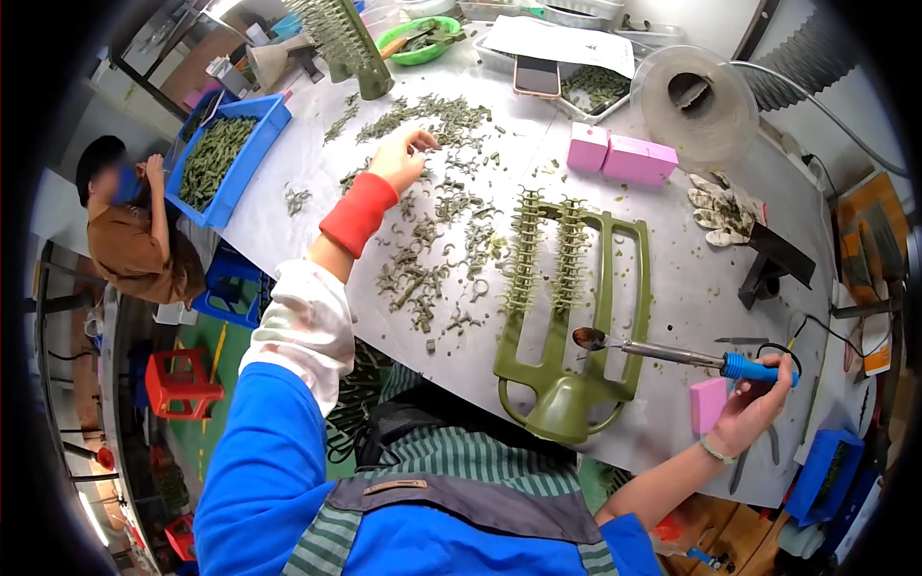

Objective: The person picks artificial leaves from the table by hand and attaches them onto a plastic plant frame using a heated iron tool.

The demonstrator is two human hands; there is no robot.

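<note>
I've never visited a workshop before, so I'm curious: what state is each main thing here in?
Left hand: over scattered pieces; grip unclear
Right hand: closed around the tool's handle
Blue-handled tool: held, spoon-like end over the frame
Green frame: lying down, partly lined with pieces
Loose green pieces: scattered
Phone: lying flat, screen dark
Blue tray: filled
Glove: unworn, stained

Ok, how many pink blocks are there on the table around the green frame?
3. Two sit close together beyond the green frame: a shorter block and a longer block. The third block is beside the right hand. Others could be hidden.
</note>
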